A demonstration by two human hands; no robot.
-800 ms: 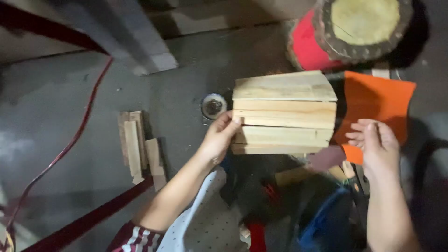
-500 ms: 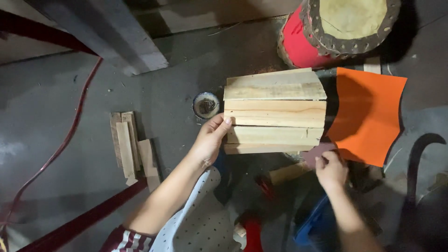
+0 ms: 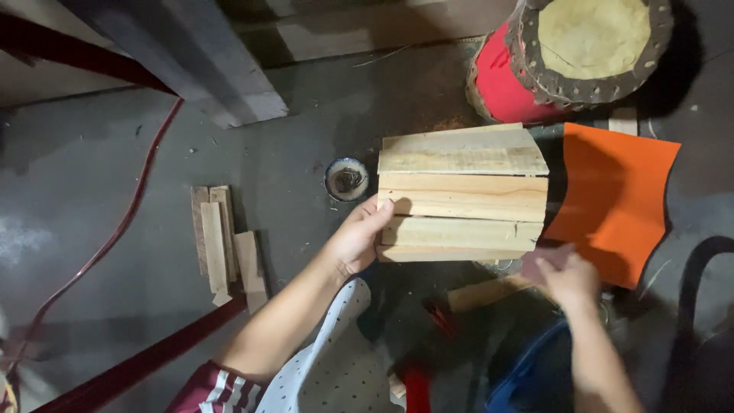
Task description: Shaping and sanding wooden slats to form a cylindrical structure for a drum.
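Observation:
My left hand (image 3: 358,237) grips the left edge of a pale wooden panel (image 3: 462,195) made of several planks joined side by side, held above the floor. My right hand (image 3: 567,277) is below the panel's lower right corner, blurred, fingers closed on a small pinkish-brown piece (image 3: 544,258). An orange curved sheet (image 3: 619,199) lies on the floor just right of the panel, partly behind my right hand.
A red drum with a hide top (image 3: 569,53) stands at the back right. A small round tin (image 3: 347,179) sits left of the panel. Short wood offcuts (image 3: 222,241) lie at left. A red hose (image 3: 130,222) crosses the concrete floor; a grey beam (image 3: 191,61) lies at the back.
My right hand left the orange sheet's lower left edge and dropped down-left below the panel's corner. The view shifted slightly. My left hand stays on the panel.

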